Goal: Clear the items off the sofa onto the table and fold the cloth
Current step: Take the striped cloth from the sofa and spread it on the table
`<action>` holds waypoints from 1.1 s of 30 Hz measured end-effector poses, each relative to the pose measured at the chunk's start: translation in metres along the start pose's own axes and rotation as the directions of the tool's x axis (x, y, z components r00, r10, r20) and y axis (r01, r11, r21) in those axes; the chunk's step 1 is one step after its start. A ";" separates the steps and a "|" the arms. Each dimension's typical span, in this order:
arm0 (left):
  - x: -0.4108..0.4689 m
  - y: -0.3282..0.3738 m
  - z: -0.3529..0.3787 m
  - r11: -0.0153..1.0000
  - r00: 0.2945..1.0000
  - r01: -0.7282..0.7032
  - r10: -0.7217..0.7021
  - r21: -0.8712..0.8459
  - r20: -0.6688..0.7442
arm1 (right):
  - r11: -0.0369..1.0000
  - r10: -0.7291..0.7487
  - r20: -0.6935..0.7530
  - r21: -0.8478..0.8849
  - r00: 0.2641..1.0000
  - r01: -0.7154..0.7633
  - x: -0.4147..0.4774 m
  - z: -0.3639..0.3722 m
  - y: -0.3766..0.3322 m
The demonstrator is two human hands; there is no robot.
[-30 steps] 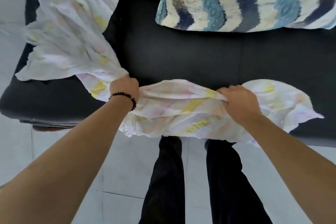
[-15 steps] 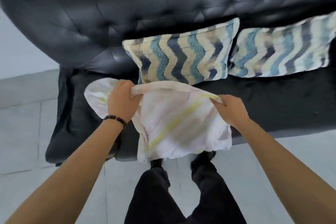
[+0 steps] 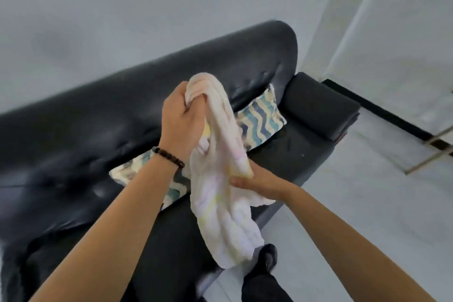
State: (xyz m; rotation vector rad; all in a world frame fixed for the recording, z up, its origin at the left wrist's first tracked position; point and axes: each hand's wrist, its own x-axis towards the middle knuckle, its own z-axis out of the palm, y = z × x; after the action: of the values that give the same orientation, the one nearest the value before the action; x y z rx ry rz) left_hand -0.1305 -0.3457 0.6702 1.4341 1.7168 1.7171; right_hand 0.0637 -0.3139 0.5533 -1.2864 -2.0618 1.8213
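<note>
Lifted clear of the sofa it lay spread across a second ago, the cloth now hangs bunched in the air between my two hands, a long rumpled rope of pale fabric rather than the flat sheet I was stretching along the seat edge. My view has swung to the right end of the sofa, where two zigzag cushions remain on the seat. My left hand, the one with the bead bracelet, is raised and closed in a fist around the top of the bundle, fingers curled tight into the folds. My right hand sits lower and grips the cloth about midway, fingers wrapped under and pressed together on the fabric; the tail droops past it toward my shoes. I read this as gathering, not yet folding: no clean edge or crease is showing, so the cloth likely needs shaking out and its corners matched next. No table is in sight from here.
</note>
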 end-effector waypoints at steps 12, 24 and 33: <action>-0.044 0.041 0.149 0.986 0.823 0.093 -0.153 0.136 0.548 | 0.857 0.301 -0.631 0.508 0.715 0.087 -0.257 -0.129 0.086; -0.191 0.140 0.451 0.857 0.120 -0.345 -0.363 0.382 0.924 | 0.873 0.241 -0.959 0.282 0.151 0.397 -0.512 -0.275 0.215; -0.255 0.186 0.620 0.759 0.059 0.588 -0.387 0.281 0.920 | 0.973 0.229 -0.970 0.225 0.084 -0.060 -0.609 -0.390 0.301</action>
State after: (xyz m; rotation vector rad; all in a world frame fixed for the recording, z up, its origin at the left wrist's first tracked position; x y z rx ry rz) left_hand 0.5526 -0.2427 0.5899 1.1184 1.0110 0.2904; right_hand 0.8306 -0.4242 0.6696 -1.9068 -0.9421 0.5028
